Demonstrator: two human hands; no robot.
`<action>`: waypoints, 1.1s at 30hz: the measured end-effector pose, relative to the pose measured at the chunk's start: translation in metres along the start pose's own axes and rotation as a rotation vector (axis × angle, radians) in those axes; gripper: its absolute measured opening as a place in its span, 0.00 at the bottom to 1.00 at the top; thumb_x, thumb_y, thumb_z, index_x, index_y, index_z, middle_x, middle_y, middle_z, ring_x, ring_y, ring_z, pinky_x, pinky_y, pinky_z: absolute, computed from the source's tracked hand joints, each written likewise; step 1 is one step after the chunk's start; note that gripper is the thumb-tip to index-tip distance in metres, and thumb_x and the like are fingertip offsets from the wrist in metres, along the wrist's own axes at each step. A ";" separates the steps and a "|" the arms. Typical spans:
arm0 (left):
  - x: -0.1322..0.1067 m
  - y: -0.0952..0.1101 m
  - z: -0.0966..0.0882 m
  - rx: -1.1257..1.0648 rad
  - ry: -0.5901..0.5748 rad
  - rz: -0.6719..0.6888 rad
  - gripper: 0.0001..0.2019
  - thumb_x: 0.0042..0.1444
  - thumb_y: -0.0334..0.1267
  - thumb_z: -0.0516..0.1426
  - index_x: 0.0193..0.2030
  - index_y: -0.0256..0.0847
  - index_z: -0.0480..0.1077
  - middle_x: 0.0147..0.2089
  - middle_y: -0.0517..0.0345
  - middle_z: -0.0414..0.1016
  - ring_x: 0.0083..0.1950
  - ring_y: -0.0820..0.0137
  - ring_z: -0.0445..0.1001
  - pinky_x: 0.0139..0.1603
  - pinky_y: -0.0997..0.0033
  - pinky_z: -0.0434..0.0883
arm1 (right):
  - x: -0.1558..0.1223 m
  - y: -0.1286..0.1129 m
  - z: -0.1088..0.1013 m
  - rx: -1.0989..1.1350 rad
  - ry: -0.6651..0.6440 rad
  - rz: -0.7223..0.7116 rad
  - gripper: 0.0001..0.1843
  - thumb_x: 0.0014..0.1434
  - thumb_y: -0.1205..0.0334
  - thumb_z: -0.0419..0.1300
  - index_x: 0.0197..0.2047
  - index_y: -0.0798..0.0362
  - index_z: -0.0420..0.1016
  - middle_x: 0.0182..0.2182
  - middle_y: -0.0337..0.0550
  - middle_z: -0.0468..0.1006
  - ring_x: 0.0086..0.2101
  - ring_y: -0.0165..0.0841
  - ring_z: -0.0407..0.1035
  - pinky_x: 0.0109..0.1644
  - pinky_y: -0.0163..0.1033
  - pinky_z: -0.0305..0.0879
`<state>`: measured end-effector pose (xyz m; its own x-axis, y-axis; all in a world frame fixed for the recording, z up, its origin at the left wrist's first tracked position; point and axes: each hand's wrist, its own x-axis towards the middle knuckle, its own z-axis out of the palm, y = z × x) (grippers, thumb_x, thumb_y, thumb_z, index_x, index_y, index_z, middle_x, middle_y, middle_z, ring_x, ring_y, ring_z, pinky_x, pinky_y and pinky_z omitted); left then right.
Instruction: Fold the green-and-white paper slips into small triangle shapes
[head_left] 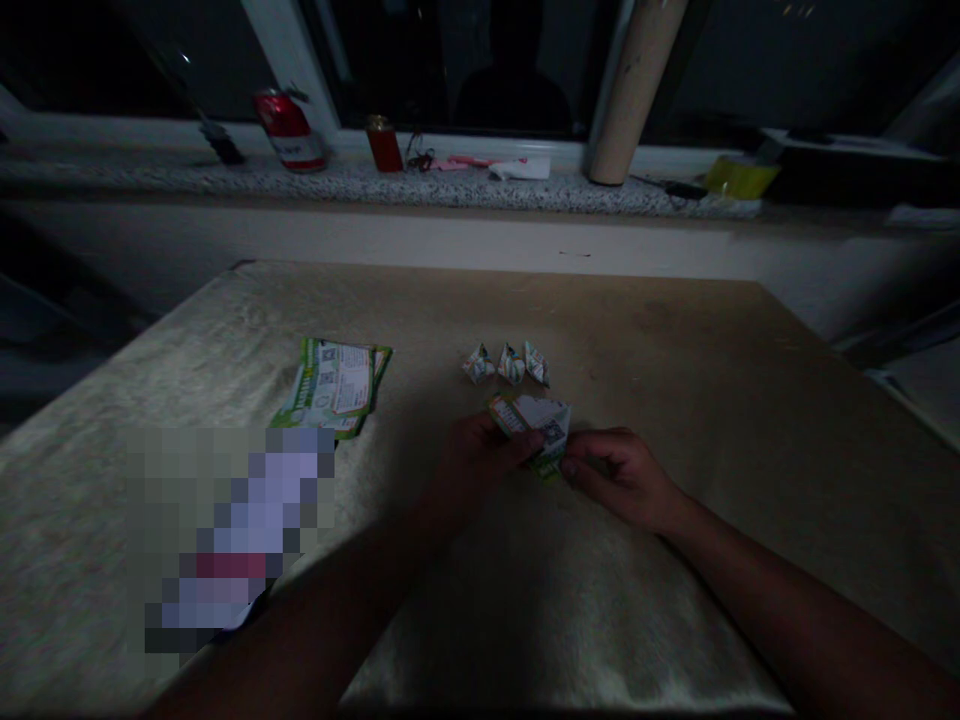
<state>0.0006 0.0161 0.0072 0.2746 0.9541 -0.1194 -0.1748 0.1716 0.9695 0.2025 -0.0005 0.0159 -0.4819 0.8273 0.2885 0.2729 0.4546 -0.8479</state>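
A printed green-and-white paper sheet, partly folded with a pointed edge and a QR code showing, is between my hands above the table. My left hand grips its left side, thumb lying across the top. At the right edge, the thumb and forefinger of my right hand are closed on the paper. Just beyond it stand three small folded paper shapes in a row: a left one, a middle one and a right one. A stack of similar printed sheets lies to the left.
A blurred-out phone-like object lies left of my left forearm on the cloth-covered table. Along the windowsill stand a red can, a red lighter-like cylinder, a cardboard tube and a yellow item.
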 end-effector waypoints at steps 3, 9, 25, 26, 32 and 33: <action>-0.002 0.004 0.001 0.058 0.034 -0.023 0.15 0.43 0.41 0.70 0.37 0.38 0.80 0.38 0.54 0.83 0.37 0.67 0.80 0.41 0.69 0.76 | 0.000 0.001 -0.001 -0.017 0.000 -0.020 0.15 0.66 0.60 0.57 0.27 0.54 0.69 0.20 0.34 0.63 0.22 0.26 0.58 0.28 0.32 0.56; -0.004 0.010 0.006 0.054 0.057 -0.027 0.13 0.40 0.38 0.71 0.34 0.38 0.80 0.36 0.55 0.83 0.36 0.67 0.80 0.40 0.69 0.76 | 0.000 0.003 0.000 -0.014 -0.012 -0.020 0.15 0.64 0.62 0.55 0.25 0.52 0.61 0.19 0.32 0.58 0.21 0.25 0.54 0.25 0.31 0.52; -0.008 0.003 0.003 0.148 -0.016 -0.023 0.23 0.40 0.45 0.71 0.42 0.38 0.74 0.35 0.56 0.79 0.33 0.69 0.75 0.34 0.72 0.71 | -0.003 0.002 -0.002 -0.072 0.039 0.029 0.20 0.67 0.57 0.49 0.23 0.51 0.57 0.17 0.30 0.54 0.18 0.23 0.51 0.22 0.30 0.47; -0.008 0.005 -0.001 0.180 -0.061 -0.006 0.26 0.41 0.44 0.71 0.47 0.39 0.72 0.39 0.55 0.79 0.36 0.67 0.76 0.36 0.70 0.73 | -0.003 0.003 -0.003 -0.035 0.029 0.059 0.21 0.68 0.54 0.49 0.23 0.51 0.57 0.17 0.31 0.53 0.18 0.23 0.50 0.22 0.30 0.47; -0.011 0.010 -0.022 0.840 -0.199 0.351 0.32 0.50 0.36 0.65 0.62 0.45 0.64 0.60 0.49 0.72 0.57 0.58 0.72 0.57 0.58 0.70 | -0.003 0.012 -0.013 0.028 -0.056 0.187 0.25 0.69 0.48 0.50 0.23 0.51 0.57 0.18 0.31 0.52 0.19 0.24 0.48 0.21 0.30 0.47; -0.010 0.009 -0.023 0.963 -0.199 0.389 0.28 0.52 0.35 0.63 0.61 0.44 0.65 0.59 0.49 0.73 0.58 0.58 0.72 0.59 0.56 0.68 | -0.002 0.013 -0.015 -0.019 -0.053 0.176 0.24 0.69 0.49 0.51 0.23 0.52 0.58 0.18 0.31 0.53 0.19 0.24 0.49 0.22 0.31 0.47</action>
<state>-0.0260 0.0133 0.0121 0.5264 0.8290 0.1886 0.5156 -0.4877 0.7045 0.2192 0.0087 0.0106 -0.4681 0.8765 0.1122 0.3725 0.3109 -0.8744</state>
